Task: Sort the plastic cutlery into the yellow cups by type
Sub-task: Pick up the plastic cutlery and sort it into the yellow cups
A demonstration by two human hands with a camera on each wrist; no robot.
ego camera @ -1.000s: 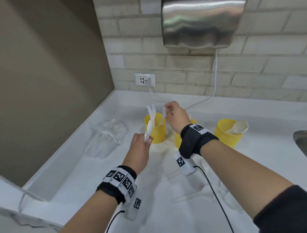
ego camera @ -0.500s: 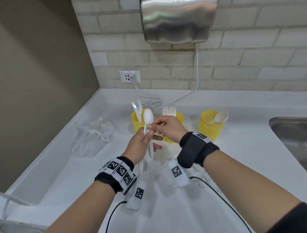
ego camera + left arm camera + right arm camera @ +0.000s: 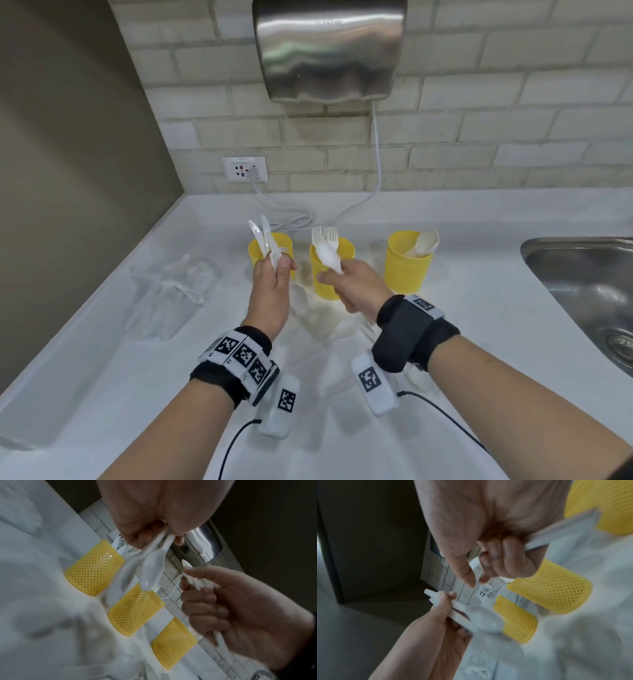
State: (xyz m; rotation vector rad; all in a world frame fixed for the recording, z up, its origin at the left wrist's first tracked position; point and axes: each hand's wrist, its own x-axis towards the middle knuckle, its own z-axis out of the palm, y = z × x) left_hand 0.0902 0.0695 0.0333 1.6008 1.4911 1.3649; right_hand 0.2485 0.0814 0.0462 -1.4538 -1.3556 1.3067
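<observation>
Three yellow mesh cups stand in a row near the wall: the left cup holds knives, the middle cup holds forks, and the right cup holds spoons. My left hand is raised in front of the left cup and pinches two white spoons by their handles. My right hand is in front of the middle cup and grips one white spoon, bowl up. All three cups also show in the left wrist view, the left cup nearest the held spoons.
More white cutlery lies on the white counter below my hands. A crumpled clear plastic bag sits to the left. A steel sink is at the right. A hand dryer, socket and cable are on the brick wall.
Half a second ago both hands met on one spoon. Now the right hand has drawn that spoon off to the right and the hands are apart.
</observation>
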